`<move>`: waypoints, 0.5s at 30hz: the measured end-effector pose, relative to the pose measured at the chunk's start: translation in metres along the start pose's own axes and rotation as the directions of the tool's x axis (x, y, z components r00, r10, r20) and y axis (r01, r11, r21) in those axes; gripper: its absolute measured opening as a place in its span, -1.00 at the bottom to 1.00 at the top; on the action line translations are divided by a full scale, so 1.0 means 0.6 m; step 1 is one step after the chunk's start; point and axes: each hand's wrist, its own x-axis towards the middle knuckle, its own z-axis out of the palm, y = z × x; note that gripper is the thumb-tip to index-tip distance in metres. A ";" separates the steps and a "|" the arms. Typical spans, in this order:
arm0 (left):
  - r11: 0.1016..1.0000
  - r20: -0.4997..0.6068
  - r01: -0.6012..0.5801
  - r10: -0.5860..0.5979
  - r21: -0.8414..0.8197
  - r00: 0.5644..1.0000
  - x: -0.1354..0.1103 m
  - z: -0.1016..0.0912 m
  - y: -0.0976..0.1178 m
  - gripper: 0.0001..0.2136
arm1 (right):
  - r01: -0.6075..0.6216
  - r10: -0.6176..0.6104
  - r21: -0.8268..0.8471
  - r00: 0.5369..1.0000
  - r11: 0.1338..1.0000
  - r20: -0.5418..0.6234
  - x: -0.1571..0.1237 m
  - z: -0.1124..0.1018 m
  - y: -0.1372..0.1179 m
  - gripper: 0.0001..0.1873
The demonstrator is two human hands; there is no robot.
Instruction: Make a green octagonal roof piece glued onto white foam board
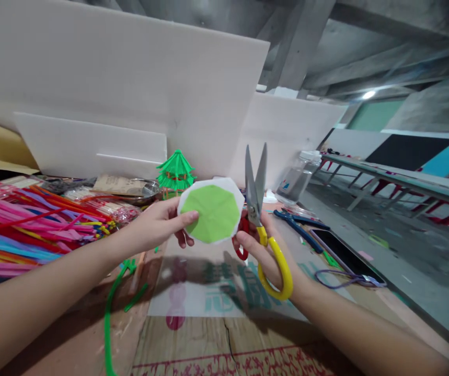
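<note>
Left hand (171, 222) was pinched closed on the green-and-white disc (212, 214), thumb on its face; disc sat in front of the green tree (176, 169), slightly right. Right hand (262, 251) was curled round scissors (253, 208), farther right of tree, blades parted, tips up. Pipe cleaners (20, 224) lay left of tree.

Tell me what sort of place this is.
Probably a craft workspace: bundles of colourful strips lie at the left, a small green model tree stands nearby, and the right hand holds scissors.
</note>
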 end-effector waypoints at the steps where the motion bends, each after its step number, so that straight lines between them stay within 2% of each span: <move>1: 1.000 -0.052 -0.025 0.024 -0.010 0.998 0.001 -0.006 0.003 -0.69 | 0.014 -0.013 -0.040 1.000 0.999 0.016 -0.001 -0.002 0.001 -0.60; 4: 0.995 -0.164 -0.085 0.078 -0.041 0.983 0.003 -0.028 0.012 -0.71 | 0.043 -0.031 -0.138 0.996 0.990 0.086 -0.005 -0.007 0.006 -0.54; 8: 0.989 -0.206 -0.136 0.121 -0.061 0.971 0.005 -0.044 0.014 -0.73 | 0.049 -0.028 -0.130 0.987 0.990 0.158 -0.010 -0.011 0.020 -0.46; 15: 0.992 -0.209 -0.124 0.121 0.000 0.970 0.001 -0.029 0.019 -0.75 | 0.005 0.021 -0.145 0.984 0.989 0.177 -0.012 -0.009 0.020 -0.46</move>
